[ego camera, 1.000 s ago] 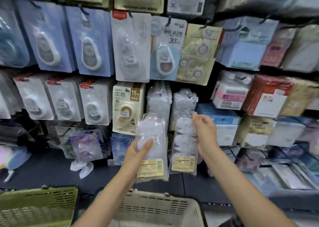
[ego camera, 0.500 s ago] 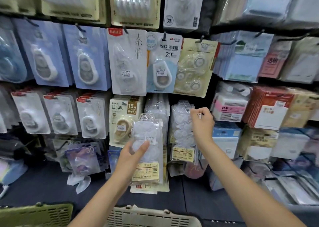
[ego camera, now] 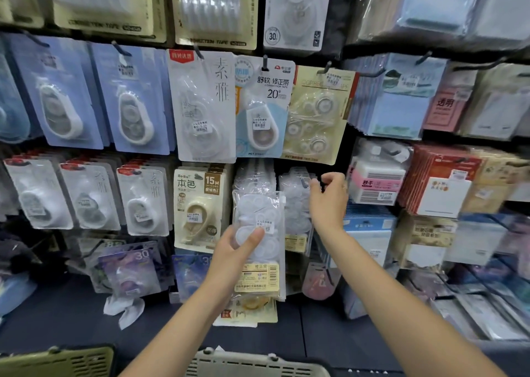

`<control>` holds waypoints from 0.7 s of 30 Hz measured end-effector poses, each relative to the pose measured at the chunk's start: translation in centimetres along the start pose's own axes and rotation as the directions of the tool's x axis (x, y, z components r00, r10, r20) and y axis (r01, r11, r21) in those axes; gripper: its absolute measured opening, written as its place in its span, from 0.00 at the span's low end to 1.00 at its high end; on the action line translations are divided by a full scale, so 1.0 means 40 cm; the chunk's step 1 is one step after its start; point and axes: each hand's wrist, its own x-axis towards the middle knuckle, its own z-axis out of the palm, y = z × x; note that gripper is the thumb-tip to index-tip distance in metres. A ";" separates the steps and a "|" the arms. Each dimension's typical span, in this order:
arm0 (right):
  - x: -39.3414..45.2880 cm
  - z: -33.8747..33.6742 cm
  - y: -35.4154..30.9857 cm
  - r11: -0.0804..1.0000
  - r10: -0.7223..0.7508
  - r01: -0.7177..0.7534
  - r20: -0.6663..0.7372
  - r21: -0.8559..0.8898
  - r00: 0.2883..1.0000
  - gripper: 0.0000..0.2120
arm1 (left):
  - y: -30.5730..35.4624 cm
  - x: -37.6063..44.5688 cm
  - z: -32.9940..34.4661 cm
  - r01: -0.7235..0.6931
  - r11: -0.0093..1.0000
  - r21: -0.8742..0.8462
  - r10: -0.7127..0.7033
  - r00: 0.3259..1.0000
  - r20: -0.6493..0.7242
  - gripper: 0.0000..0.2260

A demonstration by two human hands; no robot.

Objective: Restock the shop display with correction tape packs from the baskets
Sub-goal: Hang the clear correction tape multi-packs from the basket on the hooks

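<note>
We are standing at the shop display (ego camera: 338, 18) with both arms raised, midway through hanging stock. Our left hand (ego camera: 232, 250) is holding a clear pack of correction tape (ego camera: 261, 242) in front of the middle row, thumb pressed across its face and fingers curled behind it, so this pack is not hanging on anything yet. To its right, our right hand (ego camera: 328, 199) is reaching up to the top edge of a second clear pack (ego camera: 296, 210), with fingertips pinched together where a dark peg (ego camera: 304, 180) is poking out. We cannot tell whether the hole of that pack is already over the peg or only just beside it, since the fingers and glossy wrap are hiding the contact.

Judging from this, the restocking is partly done. The rows to the left and above are looking well filled with carded tapes, and more clear packs are hanging behind the one in our left hand. What is left is, at the least, seating the right-hand pack fully and then hanging the left-hand one.

At the near edge of the view, the rim of a beige basket (ego camera: 258, 362) and a green basket (ego camera: 57, 361) to its left are showing, but their contents are out of sight, so we cannot say how many packs remain.
</note>
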 end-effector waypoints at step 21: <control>-0.104 -0.059 0.020 0.754 0.214 -0.361 0.314 0.548 0.925 0.03 | -0.031 0.007 0.045 -0.019 0.996 0.087 0.022 0.999 -0.040 0.18</control>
